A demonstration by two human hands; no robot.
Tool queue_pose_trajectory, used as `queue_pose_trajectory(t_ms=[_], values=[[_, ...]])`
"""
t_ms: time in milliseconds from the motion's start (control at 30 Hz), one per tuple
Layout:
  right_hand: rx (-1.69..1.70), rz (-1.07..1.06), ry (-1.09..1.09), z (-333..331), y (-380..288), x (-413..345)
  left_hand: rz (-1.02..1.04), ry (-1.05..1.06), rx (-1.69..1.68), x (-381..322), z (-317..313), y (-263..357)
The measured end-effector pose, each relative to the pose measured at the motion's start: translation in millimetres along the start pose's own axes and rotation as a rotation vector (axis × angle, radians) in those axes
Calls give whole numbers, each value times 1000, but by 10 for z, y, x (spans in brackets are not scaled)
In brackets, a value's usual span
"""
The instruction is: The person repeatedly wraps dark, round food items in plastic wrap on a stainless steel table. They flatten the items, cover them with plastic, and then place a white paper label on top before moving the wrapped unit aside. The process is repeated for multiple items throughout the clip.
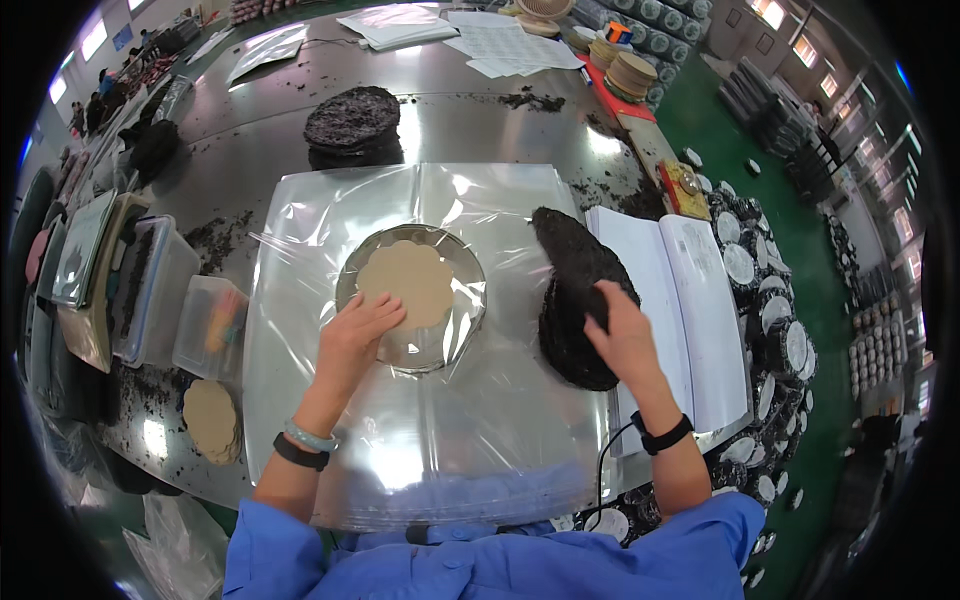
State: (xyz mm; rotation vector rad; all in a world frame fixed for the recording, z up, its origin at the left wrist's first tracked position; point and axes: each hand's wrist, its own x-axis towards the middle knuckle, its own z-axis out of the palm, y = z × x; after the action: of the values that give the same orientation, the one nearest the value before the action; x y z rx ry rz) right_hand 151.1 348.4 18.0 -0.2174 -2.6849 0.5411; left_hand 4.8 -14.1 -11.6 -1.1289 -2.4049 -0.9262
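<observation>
My left hand point(365, 324) rests with its fingertips on a beige scalloped card disc point(411, 281). The card lies within a round, shiny rim point(474, 330) on a stack of clear plastic film bags point(315, 225); whether film covers the rim is unclear. To the right, my right hand point(626, 334) grips the top sheet of dark dried seaweed point(581, 244), which is bent and raised at its far end. Beneath it, more round seaweed cakes point(566, 330) form a pile at the right edge of the film. Another seaweed pile point(352, 124) stands beyond the film.
An open notebook point(705, 322) lies on the right, with a black cord point(602, 465) near it. Plastic bins point(210, 326) and spare scalloped cards point(211, 420) sit left. Wrapped round packs point(787, 349) heap beyond the table's right side. Papers point(510, 45) and seaweed crumbs point(532, 101) lie farther back.
</observation>
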Motion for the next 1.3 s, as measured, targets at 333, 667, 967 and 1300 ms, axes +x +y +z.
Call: queue_pose_trajectory(t_ms=[333, 667, 967, 1300], values=[[589, 113, 800, -919, -268, -246, -26, 3, -457, 568, -609, 741], [974, 223, 95, -61, -365, -1307, -76, -330, -595, 60, 2, 1330], [874, 191, 49, -92, -288, -1222, -19, -194, -762, -155, 412, 1330], [742, 320, 85, -409, -513, -925, -265, -231, -977, -131, 140, 1264]])
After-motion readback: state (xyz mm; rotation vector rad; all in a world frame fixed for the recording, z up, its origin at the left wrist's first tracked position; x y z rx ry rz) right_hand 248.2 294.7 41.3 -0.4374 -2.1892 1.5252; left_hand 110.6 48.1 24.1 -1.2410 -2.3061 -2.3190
